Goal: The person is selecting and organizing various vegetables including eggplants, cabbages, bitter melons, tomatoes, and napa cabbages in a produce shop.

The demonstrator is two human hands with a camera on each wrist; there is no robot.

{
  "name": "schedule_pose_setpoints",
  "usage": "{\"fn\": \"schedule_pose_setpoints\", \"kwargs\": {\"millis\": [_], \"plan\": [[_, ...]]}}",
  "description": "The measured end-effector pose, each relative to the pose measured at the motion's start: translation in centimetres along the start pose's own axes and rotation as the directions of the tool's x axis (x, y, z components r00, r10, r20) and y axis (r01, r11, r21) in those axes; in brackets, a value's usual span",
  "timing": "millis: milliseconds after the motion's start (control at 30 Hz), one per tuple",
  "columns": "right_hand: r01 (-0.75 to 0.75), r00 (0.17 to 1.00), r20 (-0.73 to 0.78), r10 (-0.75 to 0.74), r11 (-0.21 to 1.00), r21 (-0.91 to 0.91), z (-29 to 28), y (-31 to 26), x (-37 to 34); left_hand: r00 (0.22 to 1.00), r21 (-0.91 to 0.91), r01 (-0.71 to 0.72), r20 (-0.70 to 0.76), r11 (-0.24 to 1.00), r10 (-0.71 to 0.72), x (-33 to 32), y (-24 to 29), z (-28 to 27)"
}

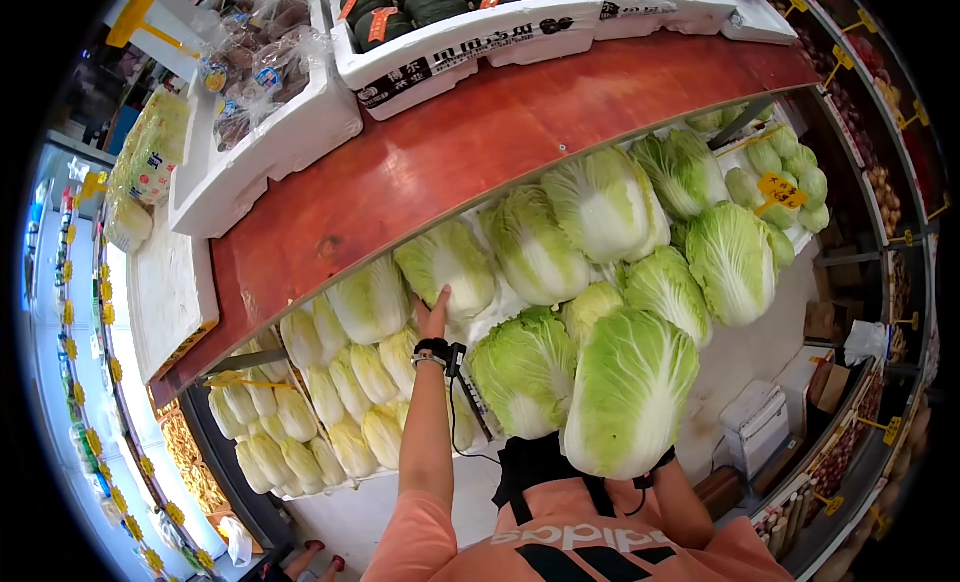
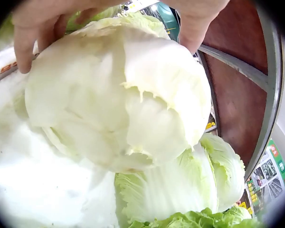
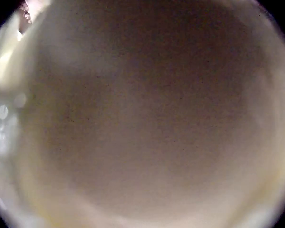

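My left hand [image 1: 432,317] reaches a Chinese cabbage [image 1: 450,267] in the row beneath the red shelf. In the left wrist view, the fingers and thumb of this hand [image 2: 118,14] spread to either side of the pale cabbage [image 2: 114,95] and grip it, its cut base facing the camera. A large green-and-white cabbage [image 1: 630,392] rests upright against my chest on the right arm. It covers my right hand, and only the wrist strap and forearm show behind it. A blurred brownish surface fills the right wrist view, very close to the lens.
Other big cabbages [image 1: 525,372] lie beside and beyond the left hand, with small yellow cabbages [image 1: 350,442] at the left. The red shelf [image 1: 400,182] overhangs them, carrying foam boxes [image 1: 290,142]. A white bin [image 1: 755,422] stands on the floor at the right.
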State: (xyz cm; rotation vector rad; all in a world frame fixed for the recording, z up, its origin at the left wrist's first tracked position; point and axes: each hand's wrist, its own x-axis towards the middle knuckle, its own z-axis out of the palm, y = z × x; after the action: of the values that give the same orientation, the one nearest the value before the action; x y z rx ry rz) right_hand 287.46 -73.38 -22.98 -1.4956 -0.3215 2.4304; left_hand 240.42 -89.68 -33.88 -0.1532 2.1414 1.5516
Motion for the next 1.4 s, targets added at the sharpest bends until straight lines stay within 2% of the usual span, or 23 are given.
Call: {"fn": "schedule_pose_setpoints", "kwargs": {"millis": [67, 167, 300, 333, 367, 433, 500, 533, 567, 667, 767, 867, 1133, 1333, 1367, 1400], "plan": [[-0.003, 1.0, 0.005, 0.003, 1.0, -0.006, 0.2, 0.1, 0.1, 0.999, -0.015, -0.034, 0.011, 0.999, 0.034, -0.6, 0.3, 0.1], [-0.008, 1.0, 0.017, 0.008, 1.0, -0.011, 0.5, 0.0, 0.3, 0.994, 0.114, -0.081, -0.068, 0.99, 0.089, -0.9, 0.0, 0.3], [-0.016, 0.999, 0.036, 0.017, 1.0, -0.024, 0.9, -0.3, 0.6, 0.961, 0.254, -0.163, -0.179, 0.953, 0.212, -6.5, 1.8, 0.2], [-0.019, 0.999, 0.041, 0.02, 1.0, -0.023, 1.0, -0.3, 0.6, 0.947, 0.327, -0.229, -0.145, 0.917, 0.288, -7.9, 1.1, -0.2], [-0.019, 0.999, 0.046, 0.02, 1.0, -0.023, 1.0, -0.4, 0.7, 0.954, 0.347, -0.239, -0.089, 0.907, 0.285, -11.0, 2.6, -0.4], [-0.021, 0.999, 0.045, 0.022, 0.999, -0.03, 0.8, -0.6, 0.2, 0.951, 0.389, -0.281, -0.008, 0.877, 0.308, -16.6, 2.3, -0.6], [-0.024, 0.999, 0.048, 0.026, 0.999, -0.033, 0.6, -1.0, -0.2, 0.971, 0.43, -0.223, 0.021, 0.875, 0.237, -21.8, 0.4, -0.2], [-0.02, 0.999, 0.047, 0.021, 0.999, -0.033, 0.5, -1.2, -0.4, 0.991, 0.425, -0.133, 0.033, 0.896, 0.131, -24.4, 0.2, 0.2], [-0.02, 0.998, 0.05, 0.021, 0.999, -0.033, 0.5, -1.4, -0.6, 0.99, 0.414, -0.139, 0.025, 0.899, 0.142, -26.7, -0.2, 0.9], [-0.007, 0.999, 0.048, 0.009, 0.999, -0.04, -0.3, -2.5, -1.1, 0.958, 0.703, -0.268, 0.124, 0.659, 0.257, -31.0, 4.0, 3.9], [0.009, 0.999, 0.04, -0.007, 0.999, -0.05, -1.5, -3.6, -1.8, 0.935, 0.77, -0.323, 0.172, 0.549, 0.31, -29.9, 4.3, 6.8], [0.023, 0.999, 0.044, -0.021, 0.998, -0.057, -2.2, -4.7, -2.1, 0.942, 0.832, -0.292, 0.165, 0.471, 0.291, -28.3, 3.5, 7.9], [0.012, 0.997, 0.074, -0.007, 0.997, -0.071, -2.9, -5.5, -1.8, 0.965, 0.844, -0.242, 0.158, 0.478, 0.21, -27.8, 2.4, 4.6], [-0.022, 0.986, 0.159, 0.044, 0.99, -0.14, -1.3, -5.6, 0.8, 0.985, 0.787, -0.16, 0.086, 0.596, 0.152, -27.4, 1.4, 1.8], [-0.029, 0.981, 0.182, 0.059, 0.986, -0.164, -0.6, -5.8, 1.4, 0.989, 0.802, -0.118, 0.043, 0.586, 0.14, -27.6, 1.6, 1.5], [-0.033, 0.975, 0.211, 0.072, 0.982, -0.185, 0.2, -5.8, 2.3, 0.982, 0.835, -0.136, 0.042, 0.533, 0.185, -27.8, 2.9, 1.5]]}}
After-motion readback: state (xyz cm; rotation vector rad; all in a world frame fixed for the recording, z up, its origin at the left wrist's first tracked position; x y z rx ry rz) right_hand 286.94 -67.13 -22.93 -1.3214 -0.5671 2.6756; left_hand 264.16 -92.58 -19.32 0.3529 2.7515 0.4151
